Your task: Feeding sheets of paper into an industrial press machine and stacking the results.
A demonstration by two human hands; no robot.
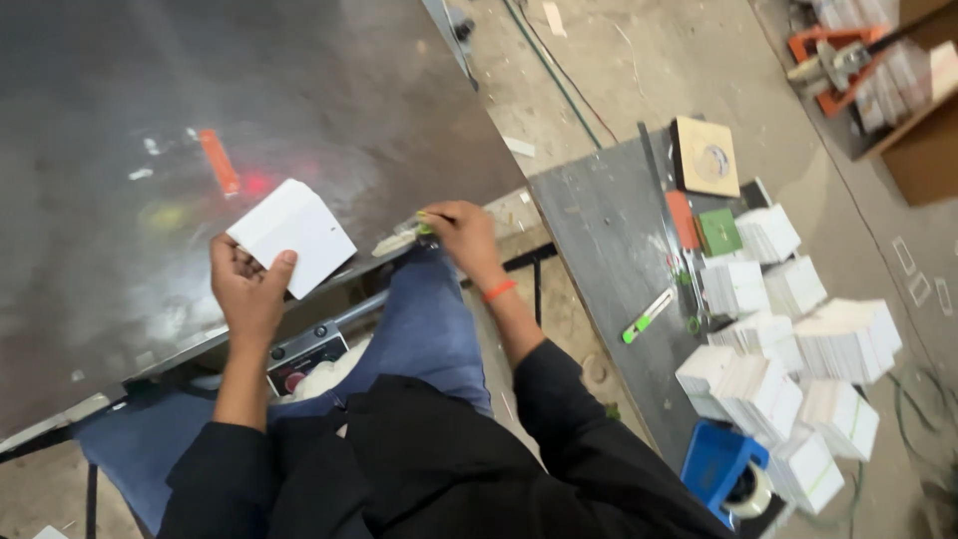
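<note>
The left hand (pixel 247 289) pinches a flat white rectangular card stack (pixel 292 237) over the dark steel machine table (pixel 120 120), long axis running up-left. The right hand (pixel 461 232) is closed on a small green-tipped object (pixel 423 228) at the table's near edge, just right of the stack.
</note>
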